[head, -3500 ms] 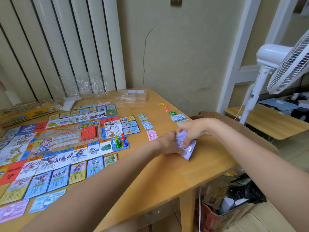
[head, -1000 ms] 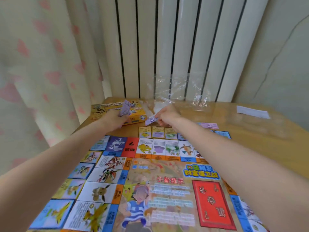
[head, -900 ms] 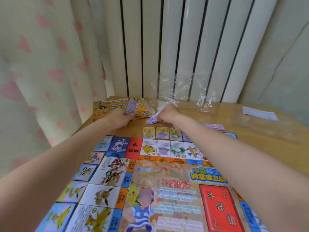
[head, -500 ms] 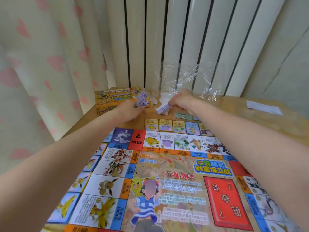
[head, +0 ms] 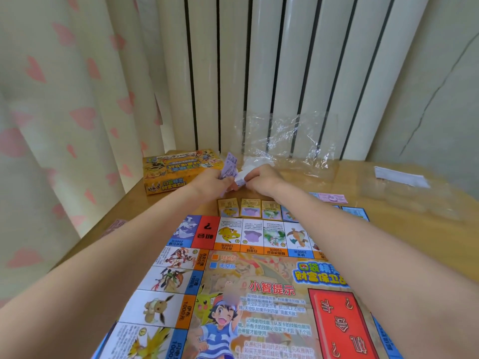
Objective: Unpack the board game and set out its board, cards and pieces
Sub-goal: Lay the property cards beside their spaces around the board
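The colourful game board (head: 248, 294) lies flat on the wooden table (head: 404, 229). A row of small cards (head: 250, 208) sits along its far edge. Beyond that row, my left hand (head: 211, 181) grips a stack of purple paper notes (head: 229, 165) that fans upward. My right hand (head: 260, 177) is close beside it and pinches a single purple note (head: 239, 181). The yellow game box (head: 176, 171) stands at the far left corner. A pink note (head: 333, 198) and blue cards (head: 355, 212) lie right of my right arm.
Crumpled clear plastic wrap (head: 287, 141) lies against the white radiator at the table's far edge. A clear plastic tray with a white label (head: 400, 176) rests at the far right. A heart-patterned curtain (head: 64, 125) hangs on the left.
My hands moved from the table's right corner to its far edge with the purple notes. In the last second my right hand drew closer to the left, a single note in its fingers.
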A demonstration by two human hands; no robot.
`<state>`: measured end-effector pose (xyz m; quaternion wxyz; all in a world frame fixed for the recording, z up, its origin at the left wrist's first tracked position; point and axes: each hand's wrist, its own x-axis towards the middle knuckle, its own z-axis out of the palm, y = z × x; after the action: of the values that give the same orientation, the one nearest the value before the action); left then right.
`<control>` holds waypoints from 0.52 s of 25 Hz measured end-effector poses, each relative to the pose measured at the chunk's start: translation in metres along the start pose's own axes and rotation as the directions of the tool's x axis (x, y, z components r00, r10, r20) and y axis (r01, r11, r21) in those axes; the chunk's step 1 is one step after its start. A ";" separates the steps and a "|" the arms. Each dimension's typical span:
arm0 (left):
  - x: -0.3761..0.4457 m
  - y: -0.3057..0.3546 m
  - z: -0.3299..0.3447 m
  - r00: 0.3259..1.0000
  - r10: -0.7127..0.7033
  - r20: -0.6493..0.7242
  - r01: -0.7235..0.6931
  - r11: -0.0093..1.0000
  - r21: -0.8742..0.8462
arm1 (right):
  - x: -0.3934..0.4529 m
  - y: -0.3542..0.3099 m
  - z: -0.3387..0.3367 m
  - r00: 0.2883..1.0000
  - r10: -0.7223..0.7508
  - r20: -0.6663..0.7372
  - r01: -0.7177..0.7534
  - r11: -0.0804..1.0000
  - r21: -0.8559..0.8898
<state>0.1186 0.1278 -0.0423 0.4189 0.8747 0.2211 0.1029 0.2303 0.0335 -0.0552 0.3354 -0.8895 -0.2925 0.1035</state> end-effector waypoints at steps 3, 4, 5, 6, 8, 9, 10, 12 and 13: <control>0.003 -0.005 0.002 1.000 -0.022 -0.011 0.022 1.000 -0.009 | 0.005 0.002 0.000 0.998 -0.057 -0.037 0.048 0.974 -0.223; 0.003 -0.006 0.002 1.000 -0.028 -0.015 0.027 0.999 -0.018 | 0.004 0.003 -0.002 0.994 -0.086 -0.072 0.064 0.960 -0.272; 0.003 -0.007 0.002 0.999 -0.032 -0.022 0.032 0.999 -0.020 | 0.005 0.005 -0.004 0.988 -0.133 -0.083 0.103 0.951 -0.293; 0.004 -0.008 0.002 0.999 -0.035 -0.026 0.035 0.999 -0.014 | 0.005 0.006 -0.006 0.980 -0.191 -0.049 0.167 0.939 -0.301; 0.003 -0.010 0.003 0.999 -0.033 -0.036 0.033 0.999 0.003 | 0.000 0.006 -0.009 0.961 -0.255 0.111 0.277 0.908 -0.313; 0.003 -0.010 0.003 0.999 -0.025 -0.037 0.026 1.000 0.006 | -0.003 0.005 -0.009 0.948 -0.267 0.176 0.312 0.894 -0.323; 0.003 -0.010 0.003 0.999 -0.009 -0.034 0.009 1.000 0.002 | -0.005 0.005 -0.011 0.939 -0.270 0.214 0.329 0.887 -0.325; 0.004 -0.007 0.006 0.999 0.030 -0.011 -0.031 0.999 -0.037 | -0.009 0.006 -0.019 0.938 -0.243 0.246 0.304 0.918 -0.254; 0.006 -0.003 0.009 0.999 0.040 0.009 -0.039 0.996 -0.078 | -0.010 0.008 -0.023 0.942 -0.217 0.255 0.275 0.936 -0.219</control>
<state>0.1261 0.1265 -0.0503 0.4519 0.8623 0.1974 0.1149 0.2348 0.0105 -0.0430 0.1945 -0.8632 -0.4492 0.1234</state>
